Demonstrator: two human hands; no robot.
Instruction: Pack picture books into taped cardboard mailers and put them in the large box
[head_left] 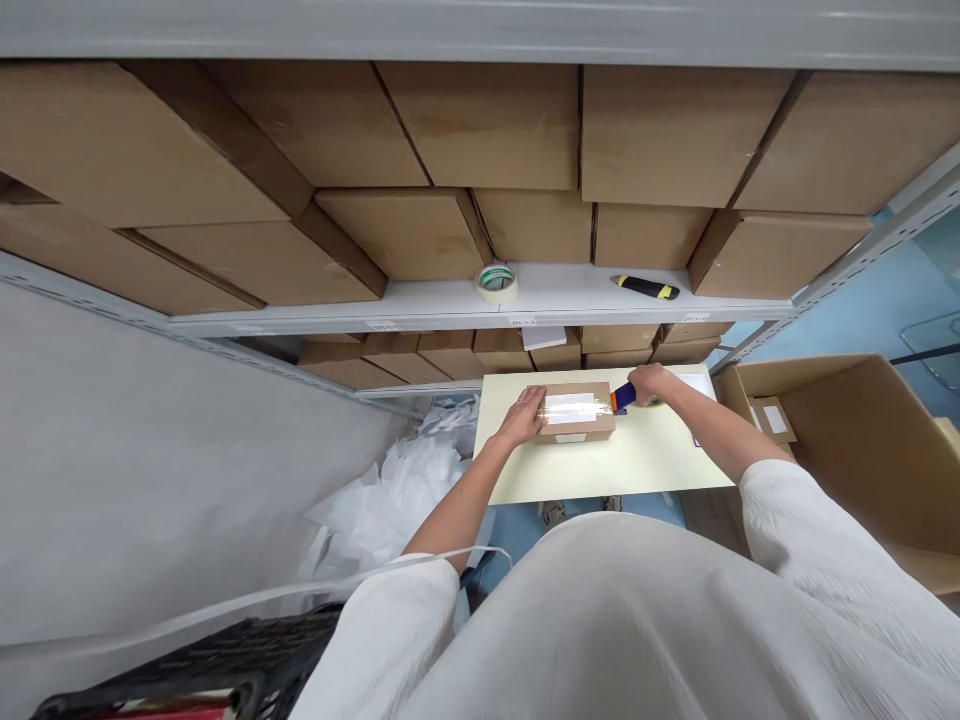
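A small cardboard box [589,428] with a white label under clear tape lies on a pale yellow board [645,460]. My left hand [523,414] is closed over the box's left end, fingers on the top and side. My right hand [648,382] grips a blue and orange tape dispenser [623,397] at the box's right end. A strip of shiny tape runs along the box top toward the dispenser. Part of the tape roll shows beneath my right hand; the rest is hidden.
Large cartons [487,120] fill the shelf ahead. On its edge lie a masking tape roll [496,284] and a yellow-black utility knife [646,287]. An open carton [847,430] stands right, holding a small labelled box [772,418]. White packing sheets [397,490] and a black crate [277,650] are left.
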